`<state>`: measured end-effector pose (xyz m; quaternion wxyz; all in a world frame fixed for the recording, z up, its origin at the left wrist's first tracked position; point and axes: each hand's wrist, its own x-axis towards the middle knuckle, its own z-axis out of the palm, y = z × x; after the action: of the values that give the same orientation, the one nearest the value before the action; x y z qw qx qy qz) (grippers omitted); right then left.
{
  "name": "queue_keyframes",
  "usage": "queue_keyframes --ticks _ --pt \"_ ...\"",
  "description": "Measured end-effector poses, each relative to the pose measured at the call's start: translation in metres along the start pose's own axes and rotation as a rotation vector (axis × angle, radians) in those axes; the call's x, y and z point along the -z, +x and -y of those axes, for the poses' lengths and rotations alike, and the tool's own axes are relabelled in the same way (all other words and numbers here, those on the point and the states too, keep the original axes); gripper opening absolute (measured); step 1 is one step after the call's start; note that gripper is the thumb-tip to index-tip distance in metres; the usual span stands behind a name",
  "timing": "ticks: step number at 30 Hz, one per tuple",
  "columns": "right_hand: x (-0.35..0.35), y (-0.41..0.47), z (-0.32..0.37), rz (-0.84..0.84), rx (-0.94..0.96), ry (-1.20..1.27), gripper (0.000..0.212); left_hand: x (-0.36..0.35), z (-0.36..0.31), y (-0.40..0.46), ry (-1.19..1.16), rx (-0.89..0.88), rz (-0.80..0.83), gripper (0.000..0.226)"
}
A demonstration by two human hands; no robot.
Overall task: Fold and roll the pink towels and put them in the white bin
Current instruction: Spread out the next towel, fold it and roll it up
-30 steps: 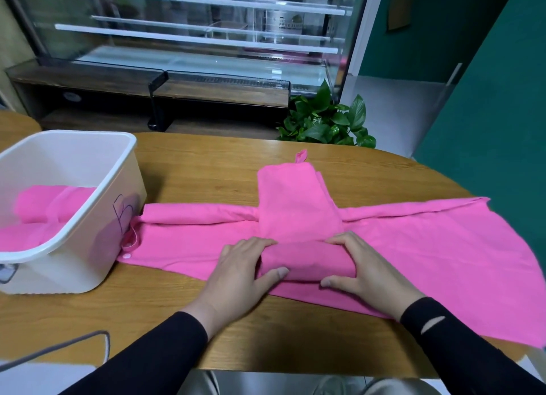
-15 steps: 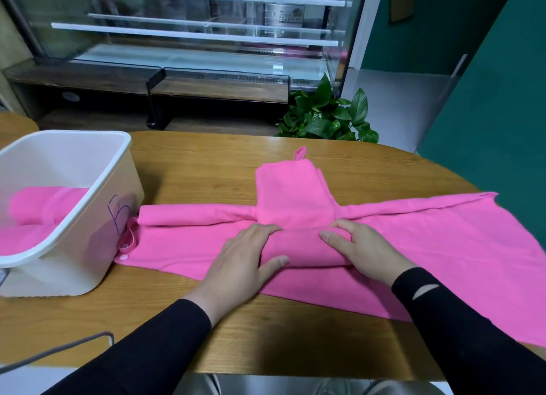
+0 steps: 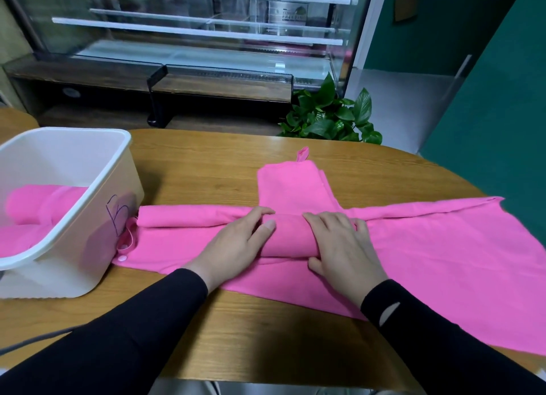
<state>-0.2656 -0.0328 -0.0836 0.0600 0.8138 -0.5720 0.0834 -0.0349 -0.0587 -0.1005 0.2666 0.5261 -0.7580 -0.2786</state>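
Hands sit on either end of a half-made roll [image 3: 291,235] of pink towel, out on the wooden table [image 3: 206,170] to the right of the white bin [image 3: 88,205]. The left hand [image 3: 236,244] curls round the roll's end nearer the bin, thumb on top of it and fingers over its far side. The right hand [image 3: 342,244] lies over the other end, fingers bent across the top and thumb tucked low at the near edge, so each hand is clamped on the cloth and nothing shows between palm and towel. The roll lies crosswise between the two hands, its middle bare.

Beyond the roll, farther from the person, the unrolled strip [image 3: 292,184] of the same towel stretches flat toward the table's far edge, ending in a small hanging loop [image 3: 302,153]. Under the roll a larger pink towel [image 3: 437,246] is spread wide, one corner touching the bin's side, where a snap tab [image 3: 125,244] lies, the rest running well away from the bin. Inside the bin rest rolled towels [image 3: 38,205], pink as well. A purple scrawl [image 3: 116,214] marks the bin's wall facing the hands. Past the table, away from the bin, stands a leafy plant [image 3: 331,119] by a glass display case [image 3: 206,34].
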Motion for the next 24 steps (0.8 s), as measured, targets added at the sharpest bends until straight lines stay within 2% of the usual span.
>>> queue_keyframes --ticks 3,7,12,18,20,24 --pt "0.002 0.009 -0.006 0.035 0.027 0.012 0.075 0.008 0.021 -0.006 0.162 -0.093 -0.085 0.044" --pt "0.018 0.016 -0.016 0.034 0.067 0.087 0.066 0.002 0.039 -0.007 0.251 -0.082 -0.150 0.028" --pt "0.032 -0.007 -0.007 0.123 0.191 0.076 0.057 -0.003 0.042 -0.005 0.333 -0.069 -0.129 0.045" --pt "0.035 -0.014 -0.010 0.313 0.222 0.186 0.066 -0.004 0.041 -0.005 0.352 -0.082 -0.135 0.043" --pt "0.036 -0.008 -0.011 0.368 0.210 0.225 0.071 -0.005 0.041 -0.006 0.345 -0.087 -0.159 0.034" --pt "0.035 0.008 -0.014 0.446 0.099 0.354 0.071 0.003 0.030 -0.011 0.081 -0.130 -0.274 0.017"
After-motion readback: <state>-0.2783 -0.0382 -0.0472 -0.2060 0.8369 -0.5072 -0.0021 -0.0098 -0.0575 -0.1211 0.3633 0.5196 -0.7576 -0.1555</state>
